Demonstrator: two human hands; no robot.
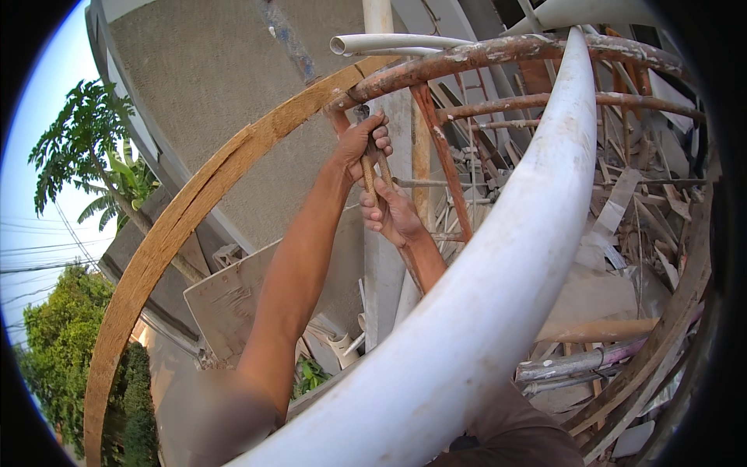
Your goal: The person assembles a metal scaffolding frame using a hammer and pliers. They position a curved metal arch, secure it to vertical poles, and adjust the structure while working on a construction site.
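A pair of pincers [368,173] with rusty handles stands upright in both my hands, its dark jaws up close to the end of a paint-spattered rusty tube [459,59]. My left hand [366,142] is closed high around it, just below the jaws. Lower down, my right hand [394,215] has its fingers wrapped round the handles. A wooden plank [187,204] meets the rusty tube just above my left hand. In front of my right forearm, a thick white pipe [475,288] runs diagonally and hides part of that arm. What the jaws grip cannot be made out.
Thinner white tubes [397,43] lie on top of the rusty tube. An orange-red metal brace [442,159] slants down right of my hands. Scrap wood and rubble [622,210] fill the right side. A grey rendered wall [210,86] rises behind; trees [66,331] stand at the left.
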